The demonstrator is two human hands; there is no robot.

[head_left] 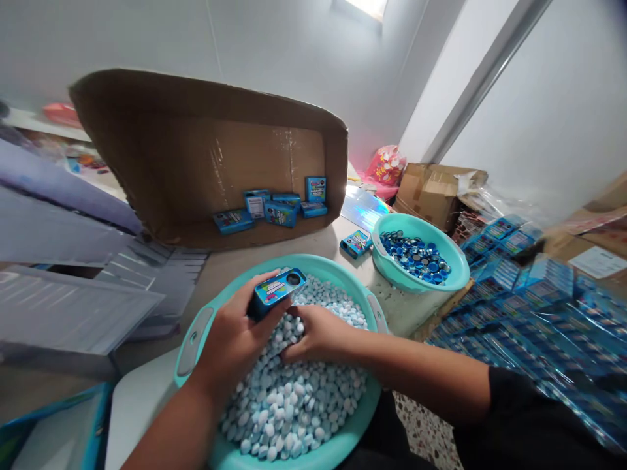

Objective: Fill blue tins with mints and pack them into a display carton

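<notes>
Basin rim (343, 438) surrounds candies (289, 418), right hand (318, 333); bowl (404, 277) apart

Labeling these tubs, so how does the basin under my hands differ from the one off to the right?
The near basin holds small white and pale blue pieces; the far basin holds round blue and silver ones. Your right hand is in the near basin's contents; neither hand touches the far basin. The near basin looks bigger, the far one smaller, perhaps partly from distance. Both are turquoise.
</notes>
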